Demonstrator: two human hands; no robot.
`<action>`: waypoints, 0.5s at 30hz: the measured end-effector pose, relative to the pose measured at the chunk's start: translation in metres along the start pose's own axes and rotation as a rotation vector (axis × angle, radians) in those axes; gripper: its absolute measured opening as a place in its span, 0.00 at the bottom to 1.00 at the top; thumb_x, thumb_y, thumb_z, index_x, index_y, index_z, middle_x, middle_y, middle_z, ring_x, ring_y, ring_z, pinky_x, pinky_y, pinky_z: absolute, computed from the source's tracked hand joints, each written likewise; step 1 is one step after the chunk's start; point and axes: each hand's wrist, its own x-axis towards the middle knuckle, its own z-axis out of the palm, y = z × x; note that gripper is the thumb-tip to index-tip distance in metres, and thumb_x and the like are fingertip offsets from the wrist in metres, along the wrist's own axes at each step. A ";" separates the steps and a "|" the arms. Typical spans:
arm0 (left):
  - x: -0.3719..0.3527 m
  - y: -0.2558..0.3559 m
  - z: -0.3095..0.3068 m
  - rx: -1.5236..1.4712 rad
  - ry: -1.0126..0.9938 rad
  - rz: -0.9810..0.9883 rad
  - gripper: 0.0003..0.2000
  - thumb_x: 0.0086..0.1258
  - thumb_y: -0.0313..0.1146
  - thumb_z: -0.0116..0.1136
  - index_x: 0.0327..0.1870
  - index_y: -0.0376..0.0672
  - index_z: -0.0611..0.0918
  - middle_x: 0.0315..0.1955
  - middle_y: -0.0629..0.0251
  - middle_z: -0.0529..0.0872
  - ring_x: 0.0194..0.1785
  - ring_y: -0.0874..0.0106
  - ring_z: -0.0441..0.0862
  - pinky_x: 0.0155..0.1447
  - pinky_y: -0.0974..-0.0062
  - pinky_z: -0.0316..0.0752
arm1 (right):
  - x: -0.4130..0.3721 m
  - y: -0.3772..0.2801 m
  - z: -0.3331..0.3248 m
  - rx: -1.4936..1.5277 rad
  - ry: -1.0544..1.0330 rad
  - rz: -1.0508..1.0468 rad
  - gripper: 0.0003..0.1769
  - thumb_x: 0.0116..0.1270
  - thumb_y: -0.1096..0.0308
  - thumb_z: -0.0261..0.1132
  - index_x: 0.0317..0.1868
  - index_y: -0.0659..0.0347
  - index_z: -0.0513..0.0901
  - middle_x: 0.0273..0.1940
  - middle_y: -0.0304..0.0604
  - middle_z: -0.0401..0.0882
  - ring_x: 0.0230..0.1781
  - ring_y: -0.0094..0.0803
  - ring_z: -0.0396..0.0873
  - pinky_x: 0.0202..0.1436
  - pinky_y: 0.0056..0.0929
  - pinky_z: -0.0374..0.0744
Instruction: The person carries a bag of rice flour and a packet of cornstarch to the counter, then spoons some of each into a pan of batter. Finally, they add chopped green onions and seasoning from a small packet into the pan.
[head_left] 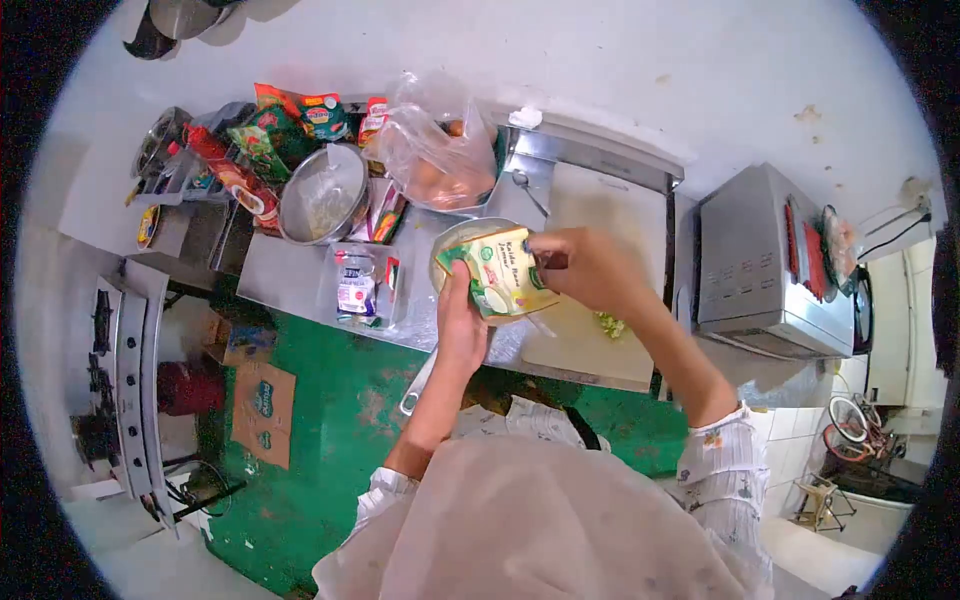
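Note:
A yellow and green seasoning packet [500, 272] is held up over the steel counter. My left hand [462, 318] grips its lower left side, with the thumb across the front. At the packet's right edge is my right hand [580, 268], its fingers bent together against the opening side; what lies between them is too small to tell. Behind and below the packet shows the rim of a round metal bowl [437, 247], its contents mostly hidden. Chopped green pieces [610, 324] lie on a pale cutting board [600, 210], partly beneath my right forearm.
A plastic bag of orange-brown items [445, 165], a strainer bowl [325, 195], a red sauce bottle [240, 185] and a white pouch [356, 285] stand left. A spoon [530, 192] lies by the board. A steel oven [760, 265] is right, a stove [130, 380] far left.

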 end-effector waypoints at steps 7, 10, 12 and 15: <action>0.011 -0.006 -0.014 0.312 0.117 0.241 0.26 0.72 0.53 0.46 0.60 0.40 0.67 0.52 0.62 0.75 0.53 0.70 0.75 0.56 0.72 0.70 | 0.018 0.041 0.025 -0.098 0.008 -0.089 0.11 0.49 0.71 0.62 0.34 0.65 0.81 0.32 0.57 0.81 0.32 0.51 0.81 0.38 0.43 0.78; 0.012 -0.003 -0.009 0.186 0.130 0.194 0.29 0.69 0.57 0.47 0.59 0.42 0.68 0.53 0.64 0.75 0.53 0.70 0.75 0.56 0.72 0.70 | 0.017 0.026 0.029 -0.178 0.089 -0.040 0.09 0.49 0.72 0.60 0.32 0.65 0.81 0.31 0.58 0.80 0.33 0.53 0.80 0.39 0.46 0.78; 0.011 0.004 -0.004 0.029 0.152 0.115 0.30 0.67 0.60 0.48 0.59 0.44 0.68 0.54 0.64 0.75 0.53 0.70 0.75 0.56 0.72 0.70 | 0.016 0.018 0.032 -0.326 0.112 -0.017 0.08 0.50 0.72 0.60 0.31 0.65 0.80 0.31 0.58 0.80 0.33 0.54 0.80 0.39 0.47 0.77; 0.014 0.014 0.003 -0.205 0.009 -0.185 0.29 0.65 0.62 0.49 0.56 0.45 0.72 0.53 0.66 0.76 0.53 0.69 0.76 0.56 0.70 0.72 | 0.016 0.014 0.039 -0.366 0.083 -0.104 0.06 0.52 0.73 0.59 0.30 0.64 0.81 0.31 0.57 0.80 0.33 0.55 0.80 0.40 0.47 0.77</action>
